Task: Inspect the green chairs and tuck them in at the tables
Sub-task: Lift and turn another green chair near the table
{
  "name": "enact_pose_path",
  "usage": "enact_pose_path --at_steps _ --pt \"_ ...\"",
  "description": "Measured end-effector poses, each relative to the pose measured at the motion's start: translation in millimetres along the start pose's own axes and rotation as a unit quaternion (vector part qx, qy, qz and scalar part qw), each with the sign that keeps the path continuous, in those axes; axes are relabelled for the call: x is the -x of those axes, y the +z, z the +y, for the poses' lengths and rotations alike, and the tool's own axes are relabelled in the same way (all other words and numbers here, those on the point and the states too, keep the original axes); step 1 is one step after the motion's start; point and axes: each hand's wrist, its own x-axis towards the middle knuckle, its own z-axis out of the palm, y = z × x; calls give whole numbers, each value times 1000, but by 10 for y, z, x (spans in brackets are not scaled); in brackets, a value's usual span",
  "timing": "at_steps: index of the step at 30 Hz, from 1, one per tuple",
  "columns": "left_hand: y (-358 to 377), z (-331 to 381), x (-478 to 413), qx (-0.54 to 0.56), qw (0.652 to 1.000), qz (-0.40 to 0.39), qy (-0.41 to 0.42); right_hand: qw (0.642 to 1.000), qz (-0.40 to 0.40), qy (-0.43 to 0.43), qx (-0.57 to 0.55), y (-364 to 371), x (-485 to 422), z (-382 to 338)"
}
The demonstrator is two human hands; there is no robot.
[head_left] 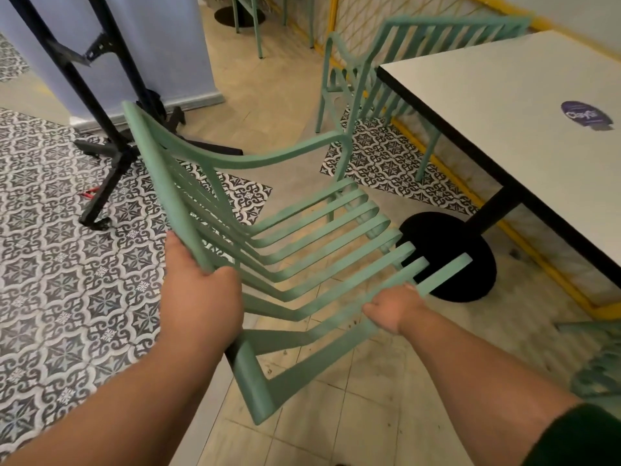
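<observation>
A green slatted armchair (302,237) fills the middle of the view, tilted and lifted by me. My left hand (201,297) grips the top rail of its backrest. My right hand (395,309) holds the near side of the seat, close to the front slats. The chair's front points toward the white table (504,105) at the right, whose black round base (453,257) lies just beyond the seat. A second green chair (366,68) stands tucked at the table's far side.
A black folded stand (111,142) leans against a pale blue pillar (161,55) at upper left. A third green chair's legs (248,21) show at the top. A yellow curb (524,250) runs under the table. Another green chair part (601,364) pokes in at right.
</observation>
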Motion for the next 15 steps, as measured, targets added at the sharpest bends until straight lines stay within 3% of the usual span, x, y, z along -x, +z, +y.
enact_pose_path --at_steps 15 --pt "197 35 469 -2 997 -73 20 998 -29 59 -10 453 392 407"
